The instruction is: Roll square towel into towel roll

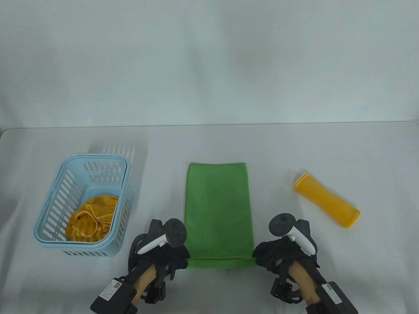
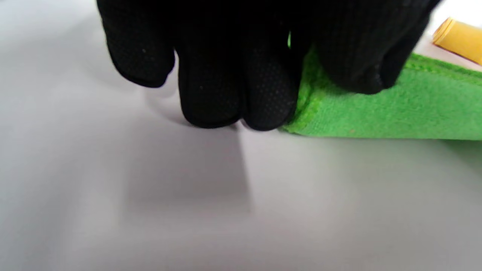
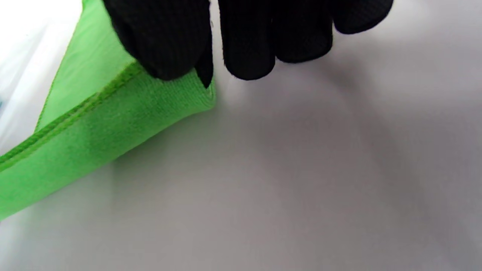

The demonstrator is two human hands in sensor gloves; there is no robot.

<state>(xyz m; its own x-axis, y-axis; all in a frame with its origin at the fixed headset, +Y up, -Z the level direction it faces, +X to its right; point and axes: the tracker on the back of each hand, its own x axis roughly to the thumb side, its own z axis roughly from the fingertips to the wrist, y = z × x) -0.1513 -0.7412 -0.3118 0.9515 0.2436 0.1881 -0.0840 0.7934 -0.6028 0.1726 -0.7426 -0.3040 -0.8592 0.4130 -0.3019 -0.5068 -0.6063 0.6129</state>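
Plain white wall (image 1: 209, 59) behind a white-covered table (image 1: 327, 147).

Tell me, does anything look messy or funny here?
Only the crumpled yellow cloth, bunched up in the light blue plastic basket. The folded green towel lies flat, and the rolled yellow towel looks tidy.

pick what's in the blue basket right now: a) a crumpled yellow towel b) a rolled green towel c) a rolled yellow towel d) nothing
a: the table view shows a crumpled yellow towel lying loose inside the blue basket, while the rolled yellow towel lies on the table to the right of the green towel.
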